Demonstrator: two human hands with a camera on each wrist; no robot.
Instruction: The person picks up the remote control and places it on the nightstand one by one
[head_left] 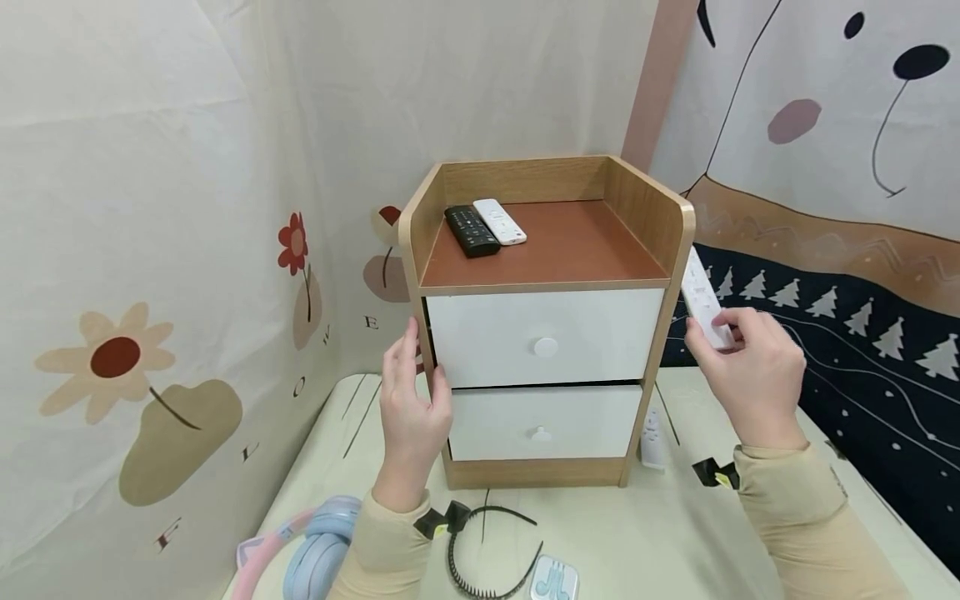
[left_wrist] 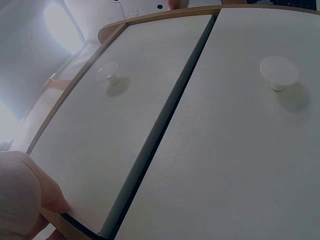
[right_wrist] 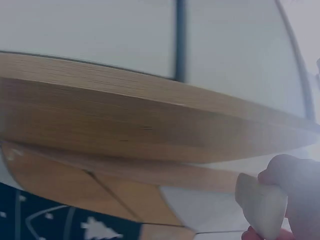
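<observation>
Nearest to us on the counter [head_left: 600, 533], down at six o'clock, lie a black toothed headband [head_left: 487, 554], a small pale blue case [head_left: 555, 581] and, off at seven o'clock, blue and pink headphones [head_left: 318, 550]. None of that is in play.

A little further out, our left hand [head_left: 412, 408] sits at nine o'clock of the small cabinet [head_left: 543, 325], fingers [head_left: 411, 354] straight along its left front edge, thumb tucked by the gap between the two drawers. It braces rather than grips; the left wrist view shows a fingertip on the wooden frame beside the two white drawer fronts and their round knobs (both drawers look closed).

At three o'clock our right hand [head_left: 753, 367] pinches a white remote [head_left: 703, 300], curled fingers and thumb round its lower end, the rest tilted up just beside the cabinet's right wall. A second white remote [head_left: 652, 437] stands on the counter by the cabinet's lower right corner.

Further back, on the brown top tray, a black remote [head_left: 471, 230] and another white remote [head_left: 499, 221] lie side by side at eleven o'clock.

We judge we are mid-carry: remote lifted, cabinet steadied. To join the pair on top, the next move would call for raising it over the right side wall (that lip could catch it) and laying it flat on the free brown surface.
</observation>
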